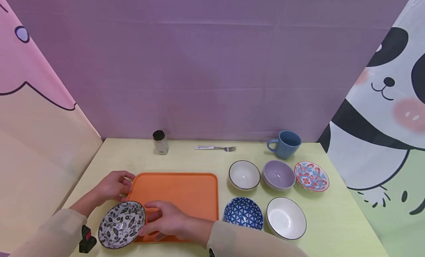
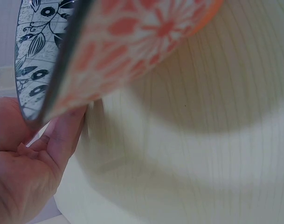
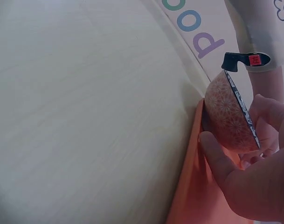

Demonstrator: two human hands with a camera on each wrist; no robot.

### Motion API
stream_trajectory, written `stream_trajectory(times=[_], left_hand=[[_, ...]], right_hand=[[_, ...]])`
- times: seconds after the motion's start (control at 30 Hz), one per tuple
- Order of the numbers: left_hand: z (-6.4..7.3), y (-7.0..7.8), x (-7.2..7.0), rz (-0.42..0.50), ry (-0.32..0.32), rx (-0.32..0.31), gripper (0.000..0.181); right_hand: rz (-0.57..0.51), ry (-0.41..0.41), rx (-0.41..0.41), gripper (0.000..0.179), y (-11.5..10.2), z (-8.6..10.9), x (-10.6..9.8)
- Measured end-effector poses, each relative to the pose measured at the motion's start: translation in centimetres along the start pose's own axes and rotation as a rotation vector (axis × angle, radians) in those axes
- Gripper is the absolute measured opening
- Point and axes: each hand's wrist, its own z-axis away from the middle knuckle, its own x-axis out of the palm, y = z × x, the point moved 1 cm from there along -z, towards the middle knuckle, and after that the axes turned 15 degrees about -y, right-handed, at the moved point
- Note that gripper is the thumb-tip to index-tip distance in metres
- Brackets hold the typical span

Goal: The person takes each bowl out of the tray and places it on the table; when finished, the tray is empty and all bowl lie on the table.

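A bowl (image 1: 121, 224) with a black-and-white floral inside and a red-patterned outside (image 2: 128, 42) overlaps the front left corner of the orange tray (image 1: 186, 190). My right hand (image 1: 169, 220) holds its right side, thumb and fingers spread along the rim. In the right wrist view, the thumb (image 3: 216, 156) overlaps the bowl's outer wall near the tray edge. My left hand (image 1: 114, 185) is behind the bowl, its fingers stretched toward the tray's left edge. The bowl partly hides that hand (image 2: 30, 158) in the left wrist view, and casts a shadow on the table.
To the tray's right stand a blue-patterned bowl (image 1: 244, 213), two white bowls (image 1: 244, 175) (image 1: 286, 218), a purple bowl (image 1: 279, 175) and a red-and-blue patterned dish (image 1: 311, 176). Along the back are a black-lidded jar (image 1: 161, 143), a fork (image 1: 216, 148) and a blue mug (image 1: 287, 144).
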Motion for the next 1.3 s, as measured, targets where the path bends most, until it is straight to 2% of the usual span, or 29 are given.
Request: stream_trajectory(times=[0.33,0.67,1.03,1.3], left_hand=[[0.4,0.6,0.0,0.004,-0.003,-0.008,0.049],[0.4,0.7,0.1,-0.003,0.005,-0.026,0.048],[0.4,0.6,0.1,-0.007,0.002,-0.018,0.050],[0.2,0.6,-0.1,-0.001,-0.008,-0.003,0.048]], right_hand=[[-0.061,0.005,0.013,0.059,0.5,-1.1,0.2],[-0.088,0.031,-0.015,0.060,0.8,-1.5,0.6],[-0.221,0.015,0.006,0.060,0.7,-1.2,0.7],[-0.216,0.057,0.026,0.060,0.5,-0.2,0.5]])
